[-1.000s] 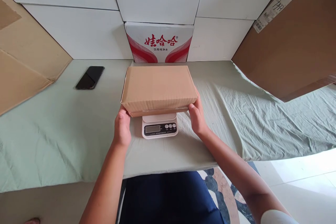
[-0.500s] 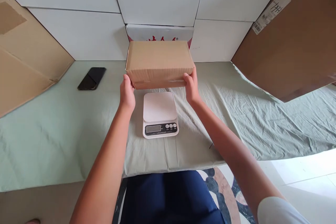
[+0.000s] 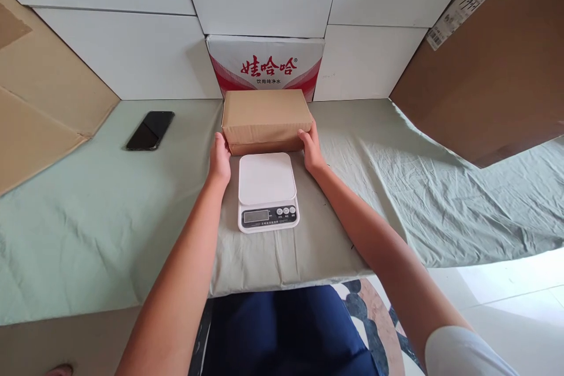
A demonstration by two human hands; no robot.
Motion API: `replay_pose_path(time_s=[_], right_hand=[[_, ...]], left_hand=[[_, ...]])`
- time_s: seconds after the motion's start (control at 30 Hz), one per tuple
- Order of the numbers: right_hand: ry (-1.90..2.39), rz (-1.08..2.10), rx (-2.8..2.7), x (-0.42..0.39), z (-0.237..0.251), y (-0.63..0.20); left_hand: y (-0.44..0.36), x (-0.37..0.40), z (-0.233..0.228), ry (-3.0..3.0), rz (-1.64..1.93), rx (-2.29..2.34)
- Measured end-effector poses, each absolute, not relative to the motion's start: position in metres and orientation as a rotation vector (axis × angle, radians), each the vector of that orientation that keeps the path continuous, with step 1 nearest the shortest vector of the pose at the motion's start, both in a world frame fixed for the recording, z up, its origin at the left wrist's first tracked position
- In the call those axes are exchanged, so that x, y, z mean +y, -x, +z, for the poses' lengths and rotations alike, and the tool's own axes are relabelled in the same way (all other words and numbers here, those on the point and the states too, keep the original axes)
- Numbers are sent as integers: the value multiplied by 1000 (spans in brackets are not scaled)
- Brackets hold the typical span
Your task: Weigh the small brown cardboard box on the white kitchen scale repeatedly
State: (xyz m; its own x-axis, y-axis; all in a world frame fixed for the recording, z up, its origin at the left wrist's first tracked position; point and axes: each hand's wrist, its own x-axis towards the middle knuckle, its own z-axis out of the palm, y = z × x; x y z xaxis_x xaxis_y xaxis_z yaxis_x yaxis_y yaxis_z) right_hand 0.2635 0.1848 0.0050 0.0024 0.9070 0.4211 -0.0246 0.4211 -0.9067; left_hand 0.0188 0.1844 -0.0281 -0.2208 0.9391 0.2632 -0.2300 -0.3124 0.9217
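Observation:
A closed brown cardboard box is gripped at its two ends, just behind a white digital scale. My left hand presses its left end, with the thumb up and the other fingers mostly hidden behind. On the right end, my right hand has its thumb on the front face and its fingers round the side. The box looks level, at or very near the cloth; whether it rests there I cannot tell. The scale's display looks blank and its plate bears nothing.
A black phone lies on the green cloth to the left. Behind the box stands a white and red carton against white panels. Large cardboard pieces rise at the left and right.
Both hands have lowered the cardboard box and moved it slightly away from me, behind the scale. More of the white and red carton's lettering shows above it.

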Motion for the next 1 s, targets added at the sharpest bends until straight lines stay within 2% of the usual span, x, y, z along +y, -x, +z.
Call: replay_pose_path(time_s=[0.33, 0.57, 1.0], right_hand=[[1039, 976, -1113, 199, -5, -299], [935, 1067, -1220, 178, -2, -274], [866, 829, -1544, 165, 11, -263]], left_hand=[[19, 178, -17, -1051, 1660, 1175], [-3, 175, -19, -1085, 1582, 1026], [-9, 174, -5, -1156, 1706, 947]])
